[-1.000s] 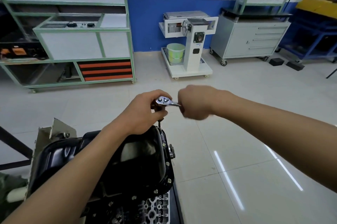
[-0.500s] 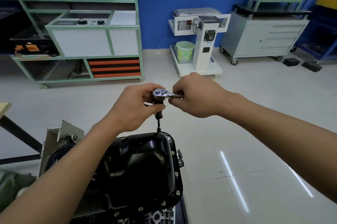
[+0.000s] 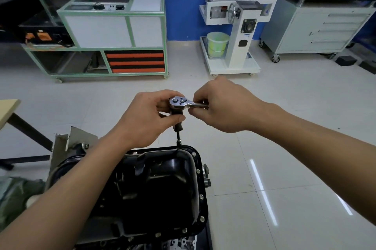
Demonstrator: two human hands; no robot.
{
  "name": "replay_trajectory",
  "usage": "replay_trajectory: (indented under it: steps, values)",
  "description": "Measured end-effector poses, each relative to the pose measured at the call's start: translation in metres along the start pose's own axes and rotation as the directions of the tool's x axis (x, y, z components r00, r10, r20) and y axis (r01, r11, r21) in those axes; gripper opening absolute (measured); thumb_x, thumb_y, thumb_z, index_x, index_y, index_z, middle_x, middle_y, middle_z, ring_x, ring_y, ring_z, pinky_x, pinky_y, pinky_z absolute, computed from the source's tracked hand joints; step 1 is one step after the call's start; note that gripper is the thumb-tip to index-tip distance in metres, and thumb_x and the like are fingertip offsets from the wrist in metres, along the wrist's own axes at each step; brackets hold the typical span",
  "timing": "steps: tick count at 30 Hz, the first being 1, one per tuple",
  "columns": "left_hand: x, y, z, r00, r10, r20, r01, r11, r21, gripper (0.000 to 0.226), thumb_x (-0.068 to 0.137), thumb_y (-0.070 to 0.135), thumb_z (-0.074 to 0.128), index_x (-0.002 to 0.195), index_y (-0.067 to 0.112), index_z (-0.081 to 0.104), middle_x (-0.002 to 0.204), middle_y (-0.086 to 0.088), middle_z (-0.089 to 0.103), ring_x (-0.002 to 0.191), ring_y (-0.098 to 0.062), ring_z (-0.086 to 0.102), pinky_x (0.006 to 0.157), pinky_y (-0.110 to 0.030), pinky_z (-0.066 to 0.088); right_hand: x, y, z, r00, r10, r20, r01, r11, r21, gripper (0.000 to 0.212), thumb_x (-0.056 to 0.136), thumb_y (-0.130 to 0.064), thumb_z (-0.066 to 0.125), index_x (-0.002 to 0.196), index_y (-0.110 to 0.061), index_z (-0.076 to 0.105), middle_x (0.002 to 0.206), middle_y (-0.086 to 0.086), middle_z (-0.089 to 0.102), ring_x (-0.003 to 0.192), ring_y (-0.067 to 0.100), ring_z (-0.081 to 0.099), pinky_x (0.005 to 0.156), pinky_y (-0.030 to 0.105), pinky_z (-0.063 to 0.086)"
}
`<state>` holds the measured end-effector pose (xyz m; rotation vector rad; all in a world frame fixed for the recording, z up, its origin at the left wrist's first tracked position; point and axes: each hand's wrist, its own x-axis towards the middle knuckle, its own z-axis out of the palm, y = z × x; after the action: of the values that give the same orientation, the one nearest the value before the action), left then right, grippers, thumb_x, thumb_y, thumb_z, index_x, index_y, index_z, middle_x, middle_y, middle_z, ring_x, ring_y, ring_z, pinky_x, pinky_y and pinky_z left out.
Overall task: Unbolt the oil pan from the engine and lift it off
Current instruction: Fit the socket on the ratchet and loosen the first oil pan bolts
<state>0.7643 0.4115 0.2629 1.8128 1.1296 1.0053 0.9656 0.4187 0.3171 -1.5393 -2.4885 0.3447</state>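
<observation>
A glossy black oil pan [image 3: 162, 184] sits bolted on the engine at the lower middle, with several silver bolts along its right flange [image 3: 201, 197]. A chrome ratchet [image 3: 179, 101] stands above the pan's far edge. Its black extension [image 3: 178, 134] runs straight down to a bolt at that edge. My left hand [image 3: 148, 115] is closed around the top of the extension, under the ratchet head. My right hand [image 3: 221, 107] grips the ratchet handle, which points right. My left forearm hides part of the pan's left side.
A green-framed training bench [image 3: 114, 26] stands at the back left. A white machine on a wheeled base [image 3: 234, 32] with a green bucket [image 3: 217, 43] is at the back middle, a grey drawer cabinet [image 3: 321, 30] at the back right. A tan table corner [image 3: 8, 111] juts in at left.
The camera has tilted down, so more of the pan shows. My right hand has swung the ratchet handle a little; the left hand stays on the extension.
</observation>
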Motion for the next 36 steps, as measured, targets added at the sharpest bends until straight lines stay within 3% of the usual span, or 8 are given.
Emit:
replay_trajectory:
  steps: [10, 18, 22, 26, 29, 31, 34, 36]
  values:
    - [-0.004, 0.0, -0.001, 1.0, -0.008, -0.006, 0.008, 1.0, 0.013, 0.049, 0.082, -0.005, 0.08, 0.102, 0.039, 0.07, 0.092, -0.001, 0.077, 0.083, -0.015, 0.077, 0.077, -0.016, 0.056, 0.0, -0.001, 0.003, 1.0, -0.009, 0.017, 0.009, 1.0, 0.026, 0.039, 0.093, -0.038, 0.059, 0.058, -0.023, 0.052, 0.061, -0.002, 0.054, 0.057, 0.019, 0.052, 0.051, 0.03, 0.034]
    - [-0.016, -0.005, 0.006, 0.997, 0.054, -0.051, -0.051, 0.997, 0.054, 0.039, 0.082, 0.0, 0.082, 0.104, 0.03, 0.07, 0.085, 0.001, 0.076, 0.078, -0.02, 0.077, 0.075, -0.025, 0.06, -0.008, -0.006, 0.0, 0.996, -0.027, 0.081, 0.024, 0.999, 0.041, 0.04, 0.095, -0.035, 0.058, 0.058, -0.021, 0.05, 0.057, 0.001, 0.052, 0.054, 0.023, 0.05, 0.05, 0.031, 0.035]
    - [-0.025, -0.006, 0.011, 0.99, 0.096, -0.104, -0.084, 0.99, 0.113, 0.034, 0.078, 0.014, 0.087, 0.1, 0.031, 0.068, 0.086, 0.012, 0.076, 0.078, -0.013, 0.076, 0.077, -0.031, 0.061, -0.014, -0.018, 0.003, 0.981, -0.066, 0.181, 0.046, 0.993, 0.108, 0.044, 0.098, -0.033, 0.056, 0.059, -0.015, 0.049, 0.053, 0.007, 0.053, 0.045, 0.022, 0.049, 0.044, 0.037, 0.042]
    - [-0.03, -0.005, 0.011, 0.978, 0.164, -0.133, -0.131, 0.965, 0.226, 0.034, 0.074, 0.023, 0.084, 0.101, 0.033, 0.065, 0.088, 0.022, 0.071, 0.081, -0.006, 0.071, 0.077, -0.033, 0.06, -0.021, -0.025, 0.008, 0.951, -0.02, 0.308, -0.057, 0.969, 0.238, 0.037, 0.102, -0.03, 0.049, 0.069, -0.014, 0.049, 0.07, 0.013, 0.064, 0.049, 0.019, 0.06, 0.043, 0.035, 0.049]
    - [-0.027, -0.005, 0.012, 0.983, 0.116, -0.146, -0.087, 0.978, 0.19, 0.029, 0.078, 0.016, 0.088, 0.098, 0.024, 0.069, 0.083, 0.014, 0.074, 0.084, -0.012, 0.072, 0.078, -0.038, 0.062, -0.02, -0.02, 0.011, 0.989, -0.013, 0.147, 0.022, 0.998, -0.056, 0.033, 0.105, -0.039, 0.04, 0.077, -0.021, 0.042, 0.071, -0.001, 0.047, 0.061, 0.021, 0.048, 0.049, 0.035, 0.031]
    - [-0.024, -0.004, 0.013, 0.986, 0.084, -0.144, -0.065, 0.989, 0.132, 0.026, 0.08, 0.008, 0.085, 0.097, 0.019, 0.069, 0.08, 0.008, 0.073, 0.081, -0.017, 0.073, 0.077, -0.038, 0.062, -0.021, -0.016, 0.022, 0.995, -0.095, 0.001, 0.092, 0.951, -0.294, 0.033, 0.105, -0.048, 0.031, 0.085, -0.022, 0.036, 0.068, -0.004, 0.037, 0.057, 0.021, 0.038, 0.048, 0.033, 0.02]
    - [-0.023, -0.003, 0.018, 0.987, 0.062, -0.15, -0.05, 0.995, 0.081, 0.024, 0.082, 0.006, 0.083, 0.092, 0.02, 0.066, 0.077, 0.001, 0.071, 0.07, -0.022, 0.074, 0.07, -0.038, 0.062, -0.017, 0.0, 0.03, 0.96, -0.261, -0.105, 0.207, 0.907, -0.366, 0.05, 0.097, -0.061, 0.018, 0.084, -0.018, 0.041, 0.067, 0.002, 0.052, 0.047, 0.022, 0.031, 0.046, 0.031, 0.011]
    - [-0.027, -0.003, 0.025, 0.986, 0.078, -0.144, -0.063, 0.992, 0.109, 0.028, 0.076, 0.015, 0.089, 0.087, 0.024, 0.065, 0.079, 0.007, 0.071, 0.072, -0.017, 0.073, 0.069, -0.036, 0.061, -0.007, 0.021, 0.026, 0.858, -0.503, -0.099, 0.436, 0.818, -0.375, 0.053, 0.096, -0.057, 0.032, 0.08, -0.013, 0.055, 0.064, 0.006, 0.06, 0.045, 0.031, 0.044, 0.043, 0.027, 0.02]
